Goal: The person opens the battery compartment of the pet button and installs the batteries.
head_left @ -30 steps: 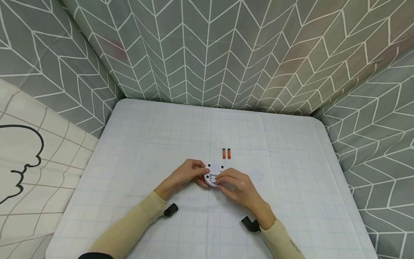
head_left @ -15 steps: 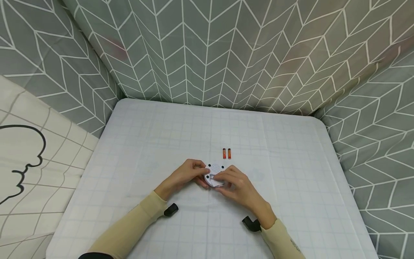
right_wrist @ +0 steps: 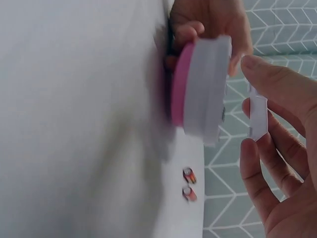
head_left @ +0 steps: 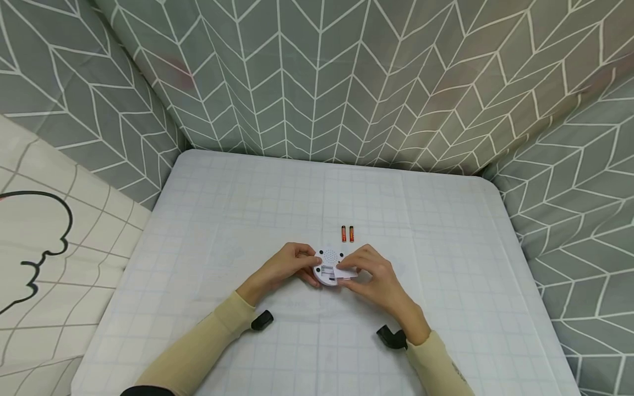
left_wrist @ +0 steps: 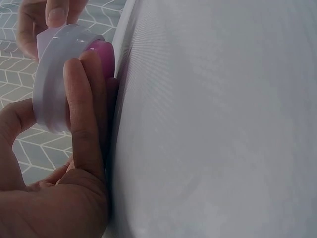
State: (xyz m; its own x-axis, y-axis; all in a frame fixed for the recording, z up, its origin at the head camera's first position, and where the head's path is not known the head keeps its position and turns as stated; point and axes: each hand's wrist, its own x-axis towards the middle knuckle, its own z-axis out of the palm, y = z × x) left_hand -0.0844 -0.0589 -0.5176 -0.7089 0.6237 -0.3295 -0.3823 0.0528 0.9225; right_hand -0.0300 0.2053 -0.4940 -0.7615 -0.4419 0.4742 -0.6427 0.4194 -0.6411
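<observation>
A round white device (head_left: 329, 257) with a pink part on its underside (right_wrist: 182, 89) is tipped back side up, showing speaker holes, dark feet and a bare battery compartment (head_left: 327, 272). My left hand (head_left: 289, 265) grips its left edge, thumb on top and fingers beneath. Just off the device's right side, my right hand (head_left: 372, 273) pinches a small white battery cover (right_wrist: 258, 117) between thumb and fingers. In the right wrist view a gap separates cover and device. Two orange-and-black batteries (head_left: 348, 234) lie side by side beyond the device.
A white gridded cloth covers the table (head_left: 238, 203). Patterned grey curtains (head_left: 322, 82) hang behind and at the sides. A black camera mount (head_left: 262, 320) sits at the left wrist, another mount (head_left: 392, 337) at the right.
My right hand has lifted the battery cover off the device and moved it right, exposing the compartment. The left hand keeps its grip in place; the batteries have not moved.
</observation>
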